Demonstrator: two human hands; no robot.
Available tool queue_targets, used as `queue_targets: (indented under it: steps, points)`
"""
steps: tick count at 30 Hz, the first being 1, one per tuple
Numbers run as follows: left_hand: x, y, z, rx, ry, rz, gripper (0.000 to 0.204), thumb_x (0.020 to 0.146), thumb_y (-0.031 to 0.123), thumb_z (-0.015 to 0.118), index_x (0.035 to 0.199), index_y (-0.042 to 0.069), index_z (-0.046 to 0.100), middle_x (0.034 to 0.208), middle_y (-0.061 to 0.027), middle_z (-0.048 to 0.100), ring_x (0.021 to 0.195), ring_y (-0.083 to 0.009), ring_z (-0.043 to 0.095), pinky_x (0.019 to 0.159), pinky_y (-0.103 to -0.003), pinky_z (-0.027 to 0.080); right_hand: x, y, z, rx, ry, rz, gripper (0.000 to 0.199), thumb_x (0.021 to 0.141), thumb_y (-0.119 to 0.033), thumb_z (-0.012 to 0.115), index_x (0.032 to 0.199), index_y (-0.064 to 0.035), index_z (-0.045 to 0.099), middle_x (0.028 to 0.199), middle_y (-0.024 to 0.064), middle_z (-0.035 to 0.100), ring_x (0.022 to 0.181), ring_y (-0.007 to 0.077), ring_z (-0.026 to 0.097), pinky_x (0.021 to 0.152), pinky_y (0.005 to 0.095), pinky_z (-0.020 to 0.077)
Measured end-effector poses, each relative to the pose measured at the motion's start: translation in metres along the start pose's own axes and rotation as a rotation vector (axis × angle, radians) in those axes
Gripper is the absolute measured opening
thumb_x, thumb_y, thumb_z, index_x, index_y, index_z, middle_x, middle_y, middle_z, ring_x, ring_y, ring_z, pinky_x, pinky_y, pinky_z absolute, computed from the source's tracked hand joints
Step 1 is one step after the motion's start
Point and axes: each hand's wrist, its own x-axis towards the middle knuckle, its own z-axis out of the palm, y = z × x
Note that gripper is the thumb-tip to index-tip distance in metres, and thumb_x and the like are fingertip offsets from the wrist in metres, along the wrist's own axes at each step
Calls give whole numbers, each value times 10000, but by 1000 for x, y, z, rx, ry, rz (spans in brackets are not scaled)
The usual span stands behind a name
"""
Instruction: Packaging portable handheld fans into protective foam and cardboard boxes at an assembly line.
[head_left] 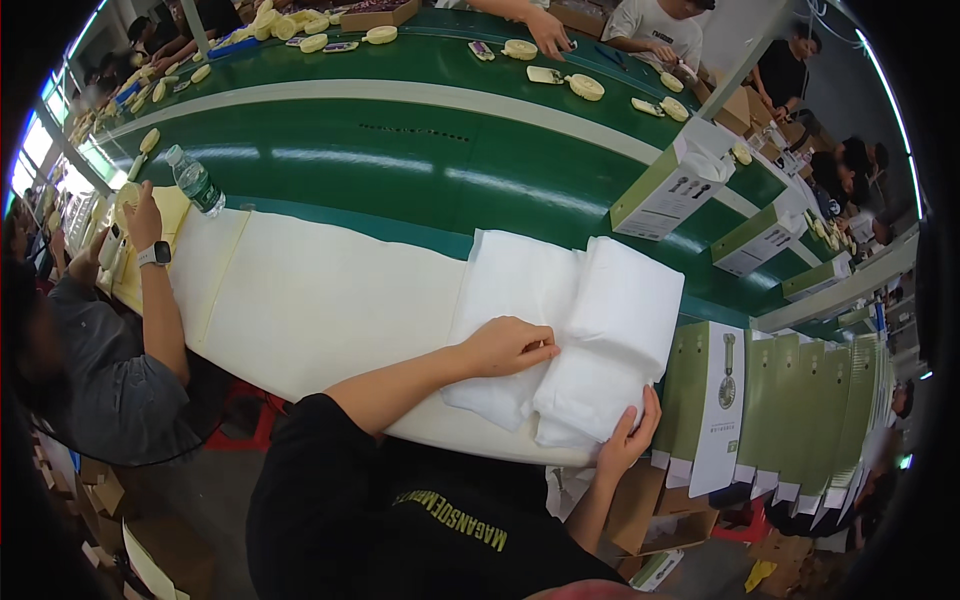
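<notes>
Sheets (630,310) of soft white material lie in two piles on the pale surface (320,300), near its right end and directly in front of the person in the black shirt. The left pile (515,270) lies lower; the right pile (628,285) overlaps its edge and looks thicker, with a fold across its middle. The person's left hand (505,347) rests over the left pile, its fingers curled and drawn narrow, the tips at the seam where the piles meet; whether they pinch a layer cannot be told. The right hand (630,430) touches the lower right corner of the right pile, its fingers slightly bent along the edge; their grip there cannot be made out either.

Beyond the surface runs a green conveyor belt (380,190) carrying small round pale-yellow items (585,87) and, at the right, open green-and-white boxes (665,195). A clear bottle (195,182) with a green label leans at the far left part of the surface. Just right of the piles, a row of green cartons (800,400) stands close together, with an open brown box (655,510) below. At the far left, a co-worker wearing a watch (156,253) holds a pale-yellow piece (127,203).
</notes>
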Motion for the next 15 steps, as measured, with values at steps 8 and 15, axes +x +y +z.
queue_targets:
  steps: [8, 15]
  points:
    - [-6, -2, -5, 80, -26, 59, 236, 918, 293, 533, 832, 85, 605, 624, -94, 582, 573, -282, 576, 550, -385, 435, -4, -2, 3, -17, 12, -34, 335, 918, -81, 460, 1221, 48, 521, 1258, 197, 502, 1161, 323, 483, 1008, 388, 346]
    - [-11, 1, -16, 141, 63, 140, 156, 879, 236, 592, 823, 94, 622, 681, -64, 607, 634, -258, 593, 572, -384, 455, -7, -4, 5, -18, 17, -30, 331, 920, -80, 459, 1219, 50, 521, 1249, 195, 508, 1156, 320, 486, 1002, 384, 350]
